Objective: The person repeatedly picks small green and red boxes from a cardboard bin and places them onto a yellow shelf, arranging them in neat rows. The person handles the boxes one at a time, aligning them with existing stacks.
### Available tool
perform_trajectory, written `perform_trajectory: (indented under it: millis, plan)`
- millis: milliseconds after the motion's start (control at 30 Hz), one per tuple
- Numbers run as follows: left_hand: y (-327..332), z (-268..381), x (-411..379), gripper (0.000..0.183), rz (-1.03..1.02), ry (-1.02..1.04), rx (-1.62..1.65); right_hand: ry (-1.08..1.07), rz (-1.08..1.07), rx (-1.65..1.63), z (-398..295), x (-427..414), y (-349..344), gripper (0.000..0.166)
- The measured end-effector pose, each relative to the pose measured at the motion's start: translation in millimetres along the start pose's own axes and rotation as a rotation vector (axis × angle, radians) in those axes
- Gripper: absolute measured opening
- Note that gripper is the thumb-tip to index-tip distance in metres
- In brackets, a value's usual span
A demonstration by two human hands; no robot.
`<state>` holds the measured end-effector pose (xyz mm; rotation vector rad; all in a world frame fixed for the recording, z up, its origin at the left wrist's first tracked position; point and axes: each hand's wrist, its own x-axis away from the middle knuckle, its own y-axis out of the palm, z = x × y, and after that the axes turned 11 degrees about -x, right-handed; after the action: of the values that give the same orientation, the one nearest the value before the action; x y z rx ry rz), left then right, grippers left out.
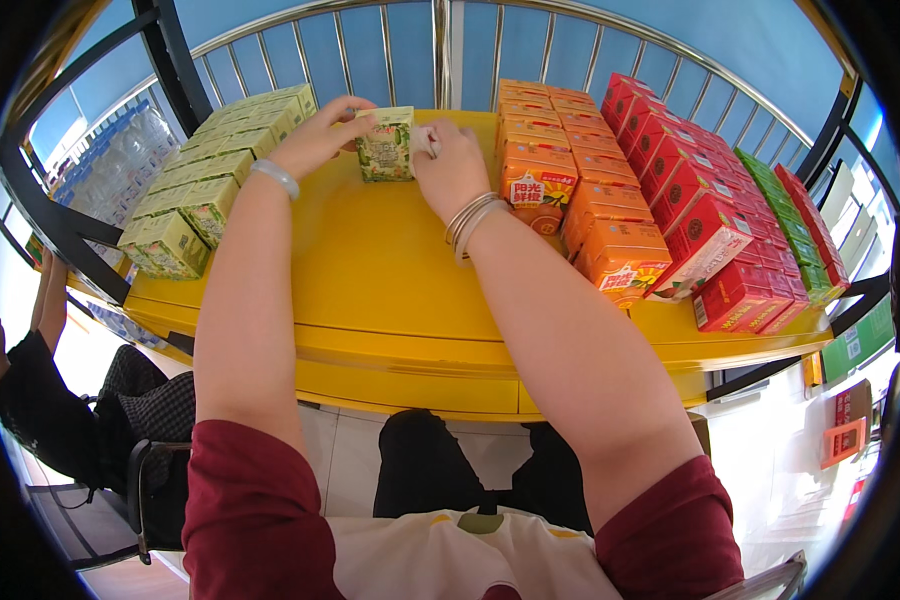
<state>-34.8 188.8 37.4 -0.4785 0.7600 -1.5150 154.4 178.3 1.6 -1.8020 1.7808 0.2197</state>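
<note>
A pale green drink carton (386, 148) stands upright on the yellow metal shelf (375, 277), towards its back. The fingers of my left hand (330, 135) grip the carton at its upper left corner. In my right hand (454, 165) is a crumpled white tissue or cloth (425, 141), held close against the carton's right side. My fingers partly cover the cloth. Left of my left hand, rows of matching green cartons (217, 169) stand together. Orange juice cartons (538, 180) are lined up just right of my right hand.
Red cartons (675, 165) and green packs (784, 217) fill the shelf's right end. A chrome railing (442, 60) runs behind. Black uprights (169, 67) frame the shelf. Wrapped water bottles (124, 161) stand at the left, where another person (52, 397) sits.
</note>
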Motion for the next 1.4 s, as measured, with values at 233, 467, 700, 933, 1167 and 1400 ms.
perform_trajectory:
  millis: [233, 467, 700, 933, 1167, 1400]
  plan:
    - [-10, -3, 7, 0.044, -0.15, 0.022, 0.08, 0.182, -0.256, 0.235, 2, -1, -1, 0.028]
    - [-6, 3, 10, 0.042, -0.06, -0.005, -0.015, 0.221, -0.283, 0.271, -1, -1, -2, 0.031]
    - [-6, 2, 10, 0.04, -0.052, -0.005, -0.033, 0.273, -0.201, 0.085, -1, -3, 0, 0.031]
    - [-5, 3, 10, 0.04, -0.06, -0.003, -0.03, 0.142, -0.034, -0.013, 1, -4, 1, 0.028]
    - [-6, 6, 10, 0.043, -0.075, -0.022, -0.034, -0.081, 0.162, -0.29, -1, -4, 4, 0.028]
    - [-3, 3, 9, 0.053, -0.025, 0.059, -0.083, -0.269, 0.121, -0.287, 2, -3, 11, 0.027]
